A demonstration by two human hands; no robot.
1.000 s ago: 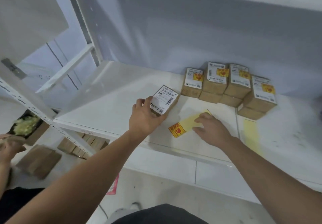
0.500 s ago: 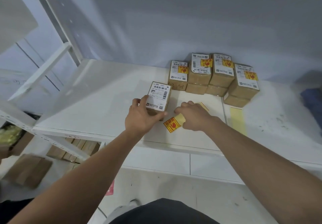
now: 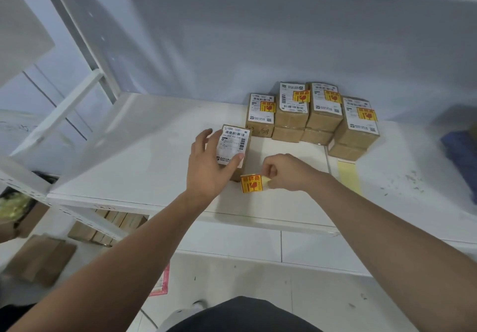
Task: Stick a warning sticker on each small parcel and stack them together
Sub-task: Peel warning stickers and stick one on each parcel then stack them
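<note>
A small brown parcel (image 3: 236, 141) with a white shipping label lies on the white shelf (image 3: 144, 150). My left hand (image 3: 210, 166) rests on it, thumb across the label and fingers at its left side. Just to its right, my right hand (image 3: 286, 172) pinches a yellow and red warning sticker (image 3: 251, 183) at the sticker's right edge, low over the shelf beside the parcel's near corner. Against the back wall stand several stickered parcels (image 3: 309, 114), stacked two high.
A strip of yellow backing paper (image 3: 348, 176) lies on the shelf right of my right hand. A dark blue object (image 3: 462, 148) sits at the far right. Below left are cardboard boxes (image 3: 41, 256) on the floor and more under the shelf (image 3: 113, 222).
My right hand has closed on the sticker and lifted it from its backing strip toward the parcel. My left hand turned the parcel square and stayed on it.
</note>
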